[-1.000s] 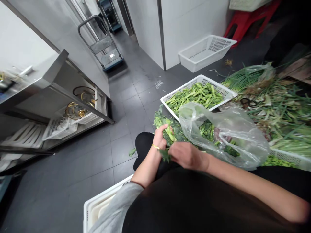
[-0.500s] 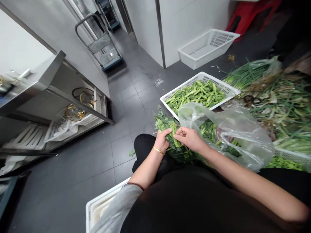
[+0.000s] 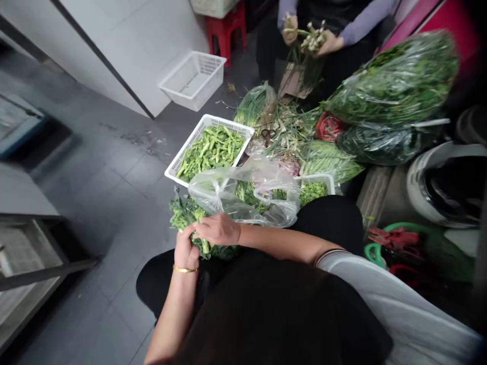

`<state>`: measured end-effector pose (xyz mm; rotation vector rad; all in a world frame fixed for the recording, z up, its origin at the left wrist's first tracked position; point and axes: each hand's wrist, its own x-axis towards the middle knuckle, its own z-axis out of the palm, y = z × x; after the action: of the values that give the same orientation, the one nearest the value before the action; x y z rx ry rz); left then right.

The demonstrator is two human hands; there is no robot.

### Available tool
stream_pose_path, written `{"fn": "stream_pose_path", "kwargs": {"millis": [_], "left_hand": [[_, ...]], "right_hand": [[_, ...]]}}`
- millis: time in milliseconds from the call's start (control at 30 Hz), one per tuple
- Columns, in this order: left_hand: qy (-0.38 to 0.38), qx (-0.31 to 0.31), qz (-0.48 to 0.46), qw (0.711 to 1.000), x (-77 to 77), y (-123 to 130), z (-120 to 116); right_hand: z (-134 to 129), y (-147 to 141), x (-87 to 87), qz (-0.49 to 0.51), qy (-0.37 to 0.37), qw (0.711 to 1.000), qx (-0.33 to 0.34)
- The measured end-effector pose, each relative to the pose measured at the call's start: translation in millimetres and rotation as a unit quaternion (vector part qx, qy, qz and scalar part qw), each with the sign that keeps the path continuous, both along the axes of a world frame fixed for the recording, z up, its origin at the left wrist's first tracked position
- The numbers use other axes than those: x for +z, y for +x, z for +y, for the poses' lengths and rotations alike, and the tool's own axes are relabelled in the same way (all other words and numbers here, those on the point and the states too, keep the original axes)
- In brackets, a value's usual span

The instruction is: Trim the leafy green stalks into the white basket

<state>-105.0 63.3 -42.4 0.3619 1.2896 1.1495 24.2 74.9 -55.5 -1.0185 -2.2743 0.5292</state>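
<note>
So: head-cam fig., looking down over a seated person's lap. Bunch of leafy greens (image 3: 182, 215) lies at 8 o'clock from frame centre, just above black trousers (image 3: 155, 284). L hand (image 3: 185, 255), w/ gold bangle (image 3: 184, 269), curls round it from below; R hand (image 3: 216, 229) lies across the top, fingers pressed together on the stems. Both grips closed on the bunch, fingertips partly hidden by leaves.

Thin plastic bag (image 3: 243, 190) sits at frame centre, touching the bunch. White basket of trimmed stems (image 3: 209, 149) at 10 o'clock; 2nd basket of greens (image 3: 315, 183) at 3 o'clock. Co-worker's hands (image 3: 304, 40) hold pale stalks at 12 o'clock, well apart.

Risk (judged): bunch overhangs the lap edge, so a slack grip could shed sprigs onto grey floor tiles (image 3: 114, 203) at 9 o'clock. Slick bag film could also slide and drag loose leaves with it.

Appearance: dark, crinkled leaves, loosely packed, w/ paler green stems showing between the fingers; limp, easily bruised-looking.
</note>
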Motion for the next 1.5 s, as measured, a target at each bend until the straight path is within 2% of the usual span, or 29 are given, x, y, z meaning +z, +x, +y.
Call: {"fn": "stream_pose_path", "kwargs": {"millis": [100,200,300,367,433,500,533,600,667,733,800,867,933,1000,1067,1100,1167,1233,1300,1333,1400,1433,1500], "left_hand": [[-0.037,-0.011,-0.003,0.999,10.3,1,12],[-0.025,0.001,-0.010,1.000,30.3,3,43],[0.024,0.013,0.046,0.999,51.4,18,110],[0.066,-0.014,0.090,0.994,61.5,38,165],[0.105,-0.026,0.127,0.986,67.4,60,214],[0.110,-0.022,0.148,0.983,71.1,76,241],[0.108,-0.036,0.141,0.983,72.6,80,243],[0.107,-0.087,0.095,0.986,74.1,77,224],[0.115,-0.126,0.036,0.985,71.0,61,183],[0.112,-0.115,-0.002,0.987,62.0,39,131],[0.090,-0.085,-0.027,0.992,49.1,21,81],[0.070,-0.056,-0.048,0.995,35.5,12,41],[0.075,-0.031,-0.062,0.995,24.0,10,13],[0.099,-0.019,-0.064,0.993,15.6,12,-6],[0.120,-0.030,-0.066,0.990,10.1,13,-22],[0.120,-0.049,-0.072,0.989,8.0,12,-29],[0.107,-0.097,-0.083,0.986,3.6,6,-43],[0.094,-0.112,-0.086,0.986,-1.2,-4,-56],[0.094,-0.072,-0.075,0.990,-5.2,-13,-65],[0.100,-0.048,-0.067,0.992,-6.3,-15,-69],[0.120,-0.033,-0.051,0.991,-6.0,-16,-73],[0.134,-0.039,-0.042,0.989,-5.0,-14,-75],[0.150,-0.056,-0.033,0.987,-2.4,-8,-76]], "right_hand": [[-11,11,-1.7,-0.005,0.051,0.998,0.041],[-30,27,-6.2,-0.008,0.008,0.990,0.139],[-38,47,-17.8,-0.039,-0.101,0.976,0.190],[-35,60,-25.3,-0.056,-0.162,0.970,0.170],[-30,69,-30.9,-0.065,-0.189,0.969,0.145],[-28,73,-36.1,-0.075,-0.197,0.968,0.133],[-28,73,-39.3,-0.088,-0.201,0.967,0.131],[-33,70,-47.8,-0.127,-0.214,0.961,0.119],[-40,67,-56.3,-0.161,-0.230,0.954,0.107],[-46,65,-58.7,-0.156,-0.233,0.953,0.114],[-45,65,-49.5,-0.105,-0.242,0.958,0.112],[-36,62,-29.3,-0.026,-0.270,0.961,0.060],[-23,52,-5.7,0.033,-0.280,0.959,-0.001],[-13,37,12.2,0.047,-0.248,0.967,-0.030],[-10,23,20.0,0.048,-0.230,0.971,-0.034],[-11,18,20.6,0.058,-0.249,0.966,-0.029],[-16,15,18.4,0.106,-0.332,0.937,-0.015],[-20,17,16.8,0.179,-0.406,0.896,-0.031],[-23,18,18.6,0.233,-0.431,0.869,-0.072],[-24,16,20.5,0.240,-0.433,0.865,-0.086],[-25,11,24.4,0.214,-0.411,0.882,-0.087],[-26,7,25.9,0.186,-0.377,0.904,-0.081],[-25,-1,26.7,0.118,-0.246,0.958,-0.084]]}}
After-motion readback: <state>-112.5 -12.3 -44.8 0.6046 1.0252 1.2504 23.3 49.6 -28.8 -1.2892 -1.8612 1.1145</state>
